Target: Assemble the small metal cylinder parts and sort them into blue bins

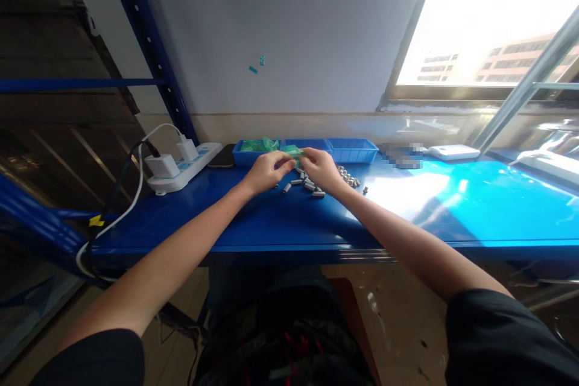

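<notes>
My left hand [268,171] and my right hand [320,169] meet over the blue table [407,217], fingers pinched together. Between them is a small green plastic bag [293,151], gripped from both sides. Just below the hands lie several small grey metal cylinders [304,184] scattered on the table. To the right of my right hand, a heap of small shiny metal parts [348,177] rests on the table.
Behind the hands stand two blue trays, the left tray [246,158] holding green bags [260,145] and the right tray [353,150]. A white power strip [183,167] with plugged chargers sits left, a dark phone [221,158] beside it. A white box [453,152] lies near the window.
</notes>
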`<state>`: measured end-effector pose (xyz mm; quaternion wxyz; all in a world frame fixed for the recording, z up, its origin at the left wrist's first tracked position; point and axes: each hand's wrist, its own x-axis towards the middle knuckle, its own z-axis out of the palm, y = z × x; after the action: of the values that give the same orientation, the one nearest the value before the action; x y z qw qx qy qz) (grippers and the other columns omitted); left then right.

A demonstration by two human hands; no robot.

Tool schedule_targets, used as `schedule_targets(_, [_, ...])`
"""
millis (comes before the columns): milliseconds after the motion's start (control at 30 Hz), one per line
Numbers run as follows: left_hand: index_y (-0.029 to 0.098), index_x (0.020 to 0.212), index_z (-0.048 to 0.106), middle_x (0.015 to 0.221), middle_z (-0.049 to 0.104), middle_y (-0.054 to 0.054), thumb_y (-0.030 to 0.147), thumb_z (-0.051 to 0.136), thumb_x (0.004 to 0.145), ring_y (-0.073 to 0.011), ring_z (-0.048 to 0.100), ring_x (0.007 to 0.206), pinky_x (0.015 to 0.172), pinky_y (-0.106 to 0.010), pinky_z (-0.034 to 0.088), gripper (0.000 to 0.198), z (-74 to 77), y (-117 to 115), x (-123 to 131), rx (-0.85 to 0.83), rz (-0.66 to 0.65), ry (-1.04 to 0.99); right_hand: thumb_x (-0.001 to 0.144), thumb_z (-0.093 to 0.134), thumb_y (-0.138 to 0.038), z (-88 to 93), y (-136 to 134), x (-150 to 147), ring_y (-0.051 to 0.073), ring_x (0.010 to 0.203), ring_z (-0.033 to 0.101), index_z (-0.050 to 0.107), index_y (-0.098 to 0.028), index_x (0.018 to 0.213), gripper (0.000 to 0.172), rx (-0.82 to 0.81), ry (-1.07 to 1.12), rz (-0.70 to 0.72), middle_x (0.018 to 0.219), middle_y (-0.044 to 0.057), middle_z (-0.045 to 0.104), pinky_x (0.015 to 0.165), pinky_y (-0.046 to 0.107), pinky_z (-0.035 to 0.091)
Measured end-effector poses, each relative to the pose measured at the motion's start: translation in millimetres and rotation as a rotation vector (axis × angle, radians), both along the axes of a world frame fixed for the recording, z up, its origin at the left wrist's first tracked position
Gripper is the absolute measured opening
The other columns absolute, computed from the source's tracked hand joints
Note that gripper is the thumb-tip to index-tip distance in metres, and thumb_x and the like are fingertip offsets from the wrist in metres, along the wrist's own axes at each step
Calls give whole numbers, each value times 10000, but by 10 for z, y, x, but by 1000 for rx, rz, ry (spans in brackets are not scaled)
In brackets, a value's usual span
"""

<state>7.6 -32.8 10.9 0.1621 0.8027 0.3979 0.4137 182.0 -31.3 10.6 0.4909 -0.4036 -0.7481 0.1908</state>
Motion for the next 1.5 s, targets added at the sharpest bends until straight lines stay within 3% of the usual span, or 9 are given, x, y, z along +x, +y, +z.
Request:
schedule_targets(133, [144,766,627,772,655,-80,652,415,839,-186,599,716,580,-265,423,555,-55,66,12,-421,42,-403,860,456,-201,-52,7,28,167,780,560,709,-194,1060,322,300,-219,-7,874,56,596,757,284,447])
schedule_targets(267, [160,835,620,779,632,-35,517,628,754,-134,566,628,523,-227,386,366,-83,109,-1,-510,72,-448,800,456,-103,-61,-17,6,187,912,558,720,-208,1019,359,368,-225,13,965,74,565,849,298,453])
schedule_targets(467, [183,960,620,832,646,-33,375,570,839,-162,604,753,680,-268,474,232,-79,52,22,-28,188,-239,784,547,-270,-8,8,-12,217,894,545,714,-169,757,197,75,-48,-112,859,58,569,829,333,450])
schedule_targets(667, [190,997,655,989,646,-70,359,579,847,-214,587,968,899,-332,442,239,-90,-79,144,309,96,111,860,487,-446,-41,67,-10,165,686,541,673,-145,762,367,-240,136,10,642,18,566,647,259,435])
schedule_targets(767, [168,918,671,941,668,-82,489,506,870,-229,599,936,866,-338,452,364,-41,-58,134,135,163,-3,869,485,-334,-69,80,-12,155,683,530,691,-155,817,278,-46,-4,-50,667,15,573,657,253,428])
schedule_targets(933, [141,810,669,803,683,-87,659,405,840,-199,624,728,602,-276,465,581,43,39,9,-492,141,-328,881,456,-186,-118,87,-12,168,854,563,706,-202,1078,318,292,-261,-46,931,64,587,802,272,449])
schedule_targets(1067, [165,850,663,817,688,-49,424,585,785,-196,640,765,611,-265,474,278,85,119,-57,-371,160,-376,847,459,-129,-114,61,-40,185,1031,551,639,-194,1204,406,376,-281,22,1143,105,524,919,291,449])
schedule_targets(1267, [191,995,677,929,713,-51,283,581,740,-247,652,906,805,-315,479,288,229,633,-594,26,576,-121,851,472,-174,44,23,-16,210,1042,541,551,-174,1287,443,424,-290,-46,1163,136,508,923,310,453])
schedule_targets(1500, [181,1091,591,1044,676,-141,299,608,734,-315,579,1031,880,-405,443,376,112,1007,-1022,-104,860,153,854,459,-204,214,233,554,189,794,586,655,-158,1097,316,323,-292,-129,881,73,623,788,325,466])
